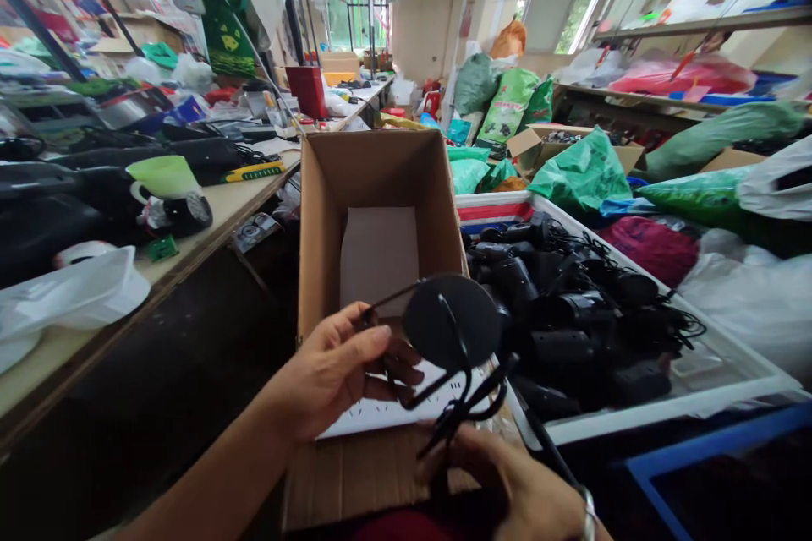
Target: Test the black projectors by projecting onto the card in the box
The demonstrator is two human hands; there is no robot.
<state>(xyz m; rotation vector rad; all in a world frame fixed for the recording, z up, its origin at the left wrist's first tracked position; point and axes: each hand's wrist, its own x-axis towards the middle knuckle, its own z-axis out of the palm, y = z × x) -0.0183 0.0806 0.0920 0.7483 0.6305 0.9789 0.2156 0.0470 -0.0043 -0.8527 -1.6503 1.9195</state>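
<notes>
Cable (454, 417) loops beneath a round black device (447, 330) at lower centre; the left hand (336, 365), half-curled, pinches one strand and the right hand (513, 469) curls round the bundle, apparently keeping slack gathered, near an open cardboard box (322, 228).

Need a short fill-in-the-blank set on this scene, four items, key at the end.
1. The round disc beside the left hand is coloured ____.
2. The open box in front of the person is made of ____.
3. The bin of dark devices stands on the box's ____ side.
4. The table stands on the box's ____ side.

Missing words: black; cardboard; right; left.
</notes>
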